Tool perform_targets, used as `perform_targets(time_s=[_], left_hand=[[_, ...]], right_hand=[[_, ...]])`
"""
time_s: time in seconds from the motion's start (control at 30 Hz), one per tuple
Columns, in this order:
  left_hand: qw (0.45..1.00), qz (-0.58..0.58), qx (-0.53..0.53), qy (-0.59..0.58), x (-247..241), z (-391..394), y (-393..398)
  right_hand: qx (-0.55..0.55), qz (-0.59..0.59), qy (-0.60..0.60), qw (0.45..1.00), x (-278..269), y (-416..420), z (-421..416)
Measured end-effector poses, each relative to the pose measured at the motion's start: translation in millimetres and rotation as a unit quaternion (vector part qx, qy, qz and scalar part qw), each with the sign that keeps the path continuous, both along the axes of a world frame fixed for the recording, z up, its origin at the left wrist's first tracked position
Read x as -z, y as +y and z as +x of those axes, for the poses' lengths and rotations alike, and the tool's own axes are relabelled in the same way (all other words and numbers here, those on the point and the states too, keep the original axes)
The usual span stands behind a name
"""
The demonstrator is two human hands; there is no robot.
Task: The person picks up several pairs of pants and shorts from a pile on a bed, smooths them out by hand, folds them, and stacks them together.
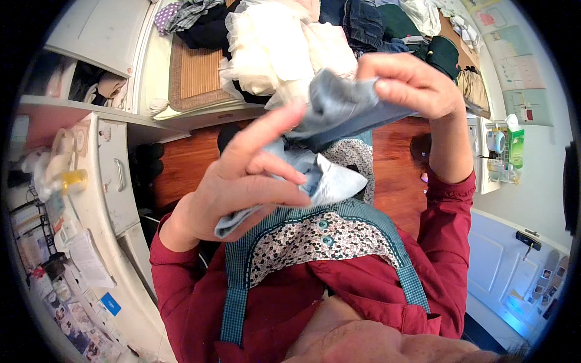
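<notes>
A light blue denim garment (345, 111) is held up in front of my chest, partly folded and blurred. My right hand (408, 86) pinches its upper edge between thumb and fingers. My left hand (254, 181) is at its lower left part, where a pale inner side (340, 181) shows; cloth lies between the thumb and fingers, with the index finger stretched out. Beyond the hands, a cream tulle garment (277, 50) lies on the bed beside a pale pink garment (329, 47). Dark blue jeans (363, 25) lie to the right of these.
A woven mat (195, 77) covers part of the bed. Dark clothes (204, 34) lie at the bed's left, folded beige clothing (473, 88) at its right. A white cabinet (113, 177) stands at my left, a wall rack (499, 145) and a white door (490, 254) at my right.
</notes>
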State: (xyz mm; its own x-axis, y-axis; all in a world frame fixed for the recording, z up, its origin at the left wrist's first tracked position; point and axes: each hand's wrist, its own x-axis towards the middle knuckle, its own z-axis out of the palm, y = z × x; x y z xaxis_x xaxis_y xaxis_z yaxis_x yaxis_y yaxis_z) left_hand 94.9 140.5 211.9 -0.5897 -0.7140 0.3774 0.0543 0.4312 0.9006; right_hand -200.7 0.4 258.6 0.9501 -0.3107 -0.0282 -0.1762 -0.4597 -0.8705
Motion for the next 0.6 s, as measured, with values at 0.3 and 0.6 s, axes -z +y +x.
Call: perform_targets(time_s=[0.3, 0.6], left_hand=[[0.991, -0.003, 0.073, -0.109, -2, -2, -29], [0.989, 0.035, -0.055, -0.13, 3, 8, -17]], right_hand=[[-0.13, -0.004, -0.087, 0.988, -1, 22, 52], [0.107, -0.299, -0.142, 0.937, 25, 32, 28]])
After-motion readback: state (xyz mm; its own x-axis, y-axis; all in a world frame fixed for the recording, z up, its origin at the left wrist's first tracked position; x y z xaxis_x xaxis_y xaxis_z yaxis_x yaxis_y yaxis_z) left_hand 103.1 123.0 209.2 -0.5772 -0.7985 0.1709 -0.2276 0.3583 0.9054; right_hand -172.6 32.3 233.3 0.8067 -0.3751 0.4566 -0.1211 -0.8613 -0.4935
